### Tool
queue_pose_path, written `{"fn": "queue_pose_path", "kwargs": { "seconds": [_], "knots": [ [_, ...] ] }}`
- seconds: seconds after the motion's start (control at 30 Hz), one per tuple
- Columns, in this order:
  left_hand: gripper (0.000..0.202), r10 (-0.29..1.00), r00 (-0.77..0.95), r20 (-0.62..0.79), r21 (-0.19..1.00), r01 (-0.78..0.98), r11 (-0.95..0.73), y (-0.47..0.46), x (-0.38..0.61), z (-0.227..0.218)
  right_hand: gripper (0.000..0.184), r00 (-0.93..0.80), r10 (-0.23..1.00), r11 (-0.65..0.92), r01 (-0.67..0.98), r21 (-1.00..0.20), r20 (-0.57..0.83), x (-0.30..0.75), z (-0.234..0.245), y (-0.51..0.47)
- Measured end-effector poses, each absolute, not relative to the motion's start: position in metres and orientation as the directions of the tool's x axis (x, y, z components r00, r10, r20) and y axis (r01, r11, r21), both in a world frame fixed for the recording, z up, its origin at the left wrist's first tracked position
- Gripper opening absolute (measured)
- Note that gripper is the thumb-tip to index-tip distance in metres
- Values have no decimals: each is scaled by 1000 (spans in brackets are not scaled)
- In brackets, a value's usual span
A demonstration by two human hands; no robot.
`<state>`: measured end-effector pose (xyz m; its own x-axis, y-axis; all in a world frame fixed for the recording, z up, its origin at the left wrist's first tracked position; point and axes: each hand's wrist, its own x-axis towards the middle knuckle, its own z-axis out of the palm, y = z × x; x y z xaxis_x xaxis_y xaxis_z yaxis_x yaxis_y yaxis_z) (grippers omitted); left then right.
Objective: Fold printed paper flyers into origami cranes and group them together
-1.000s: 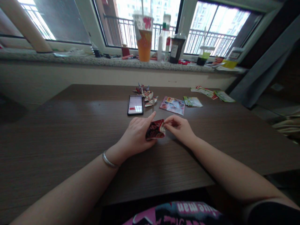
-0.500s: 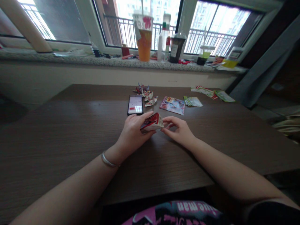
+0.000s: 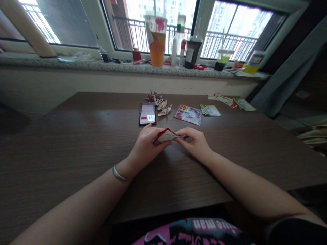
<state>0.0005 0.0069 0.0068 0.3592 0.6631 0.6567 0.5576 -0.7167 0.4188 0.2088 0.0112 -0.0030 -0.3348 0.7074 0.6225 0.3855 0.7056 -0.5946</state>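
Observation:
A folded piece of printed paper point(image 3: 166, 135), pale with a red edge, is held between my two hands just above the table. My left hand point(image 3: 147, 140) grips its left side, thumb below and fingers behind. The right corner is pinched by the fingertips of my right hand point(image 3: 194, 141). Beyond my left hand lies a phone point(image 3: 147, 115) with a lit screen. Several folded paper pieces point(image 3: 163, 106) with pointed ends are heaped behind the phone. To their right lies a colourful printed booklet or stack of sheets point(image 3: 188, 114).
Green and white printed papers point(image 3: 210, 110) lie right of the booklet, with more leaflets point(image 3: 226, 100) at the table's back right. On the windowsill point(image 3: 122, 67) stand a large cup of orange drink point(image 3: 157, 41), a clear bottle point(image 3: 178, 42) and a dark cup point(image 3: 193, 52).
The paper has been tilted and closed flatter, so its red inner face shows only as an edge. My left fingers have come down a little; both hands still hold the paper.

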Motion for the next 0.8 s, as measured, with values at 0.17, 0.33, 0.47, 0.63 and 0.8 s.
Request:
{"fn": "queue_pose_path", "kwargs": {
  "seconds": [0.17, 0.33, 0.47, 0.63, 0.8],
  "knots": [
    [17, 671, 328, 664, 456, 533, -712, 6, 2, 5, 8, -322, 697, 715, 373, -591, 641, 208, -2, 11],
    [15, 657, 319, 684, 449, 526, -722, 6, 2, 6, 8, -334, 696, 717, 356, -599, 635, 207, -3, 12],
    [17, 643, 321, 695, 418, 548, -725, 6, 1, 8, 7, -326, 703, 711, 354, -608, 632, 206, -4, 12],
    [18, 638, 325, 698, 404, 557, -726, 6, 1, 10, 6, -320, 702, 712, 340, -615, 636, 205, -3, 11],
    [14, 628, 315, 712, 416, 532, -738, 4, 2, 11, 7, -314, 678, 731, 381, -566, 665, 206, -1, 10]
  ]
}}
